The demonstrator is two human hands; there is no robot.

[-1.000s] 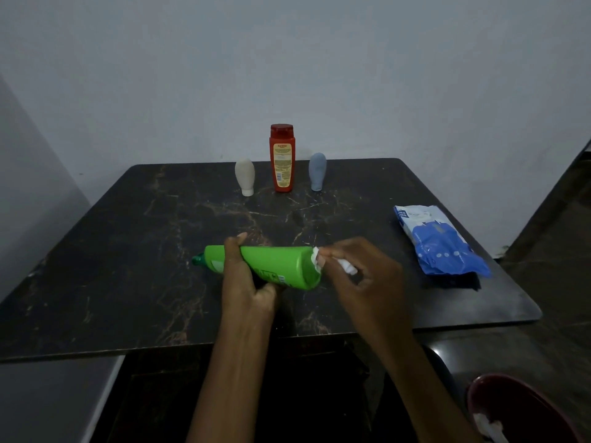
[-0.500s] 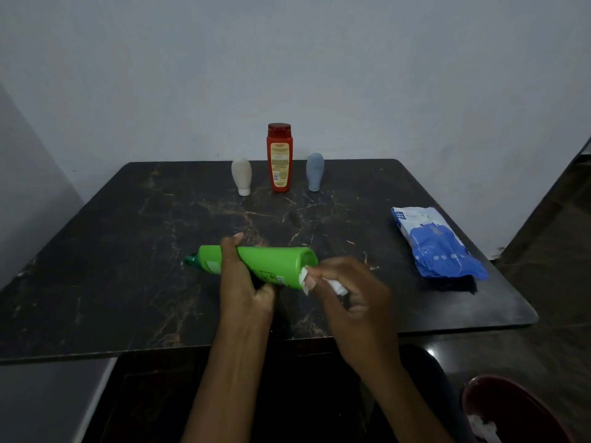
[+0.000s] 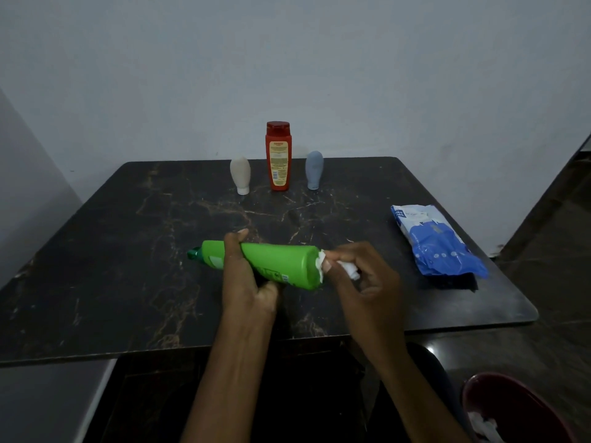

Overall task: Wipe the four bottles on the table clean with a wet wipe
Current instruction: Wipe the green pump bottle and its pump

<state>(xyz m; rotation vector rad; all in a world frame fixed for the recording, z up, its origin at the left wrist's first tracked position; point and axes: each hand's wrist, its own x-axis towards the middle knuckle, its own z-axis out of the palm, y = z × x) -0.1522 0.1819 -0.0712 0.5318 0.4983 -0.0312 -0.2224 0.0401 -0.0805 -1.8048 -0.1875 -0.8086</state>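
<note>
A green bottle (image 3: 281,262) lies sideways just above the dark marble table (image 3: 128,251), cap pointing left. My left hand (image 3: 246,276) is wrapped around its middle. My right hand (image 3: 364,276) pinches a crumpled white wet wipe (image 3: 347,268) against the bottle's flat base at the right end. At the far edge stand a cream bottle (image 3: 240,174), a tall red bottle (image 3: 278,155) and a grey-blue bottle (image 3: 314,169), all upright and untouched.
A blue and white wet wipe pack (image 3: 435,241) lies on the table's right side. A dark red bin (image 3: 518,410) with white wipes inside sits on the floor at the lower right. A pale wall rises behind the table.
The wipe in my right hand has shifted over the bottle's base, down and back up. My left hand keeps the same hold on the bottle.
</note>
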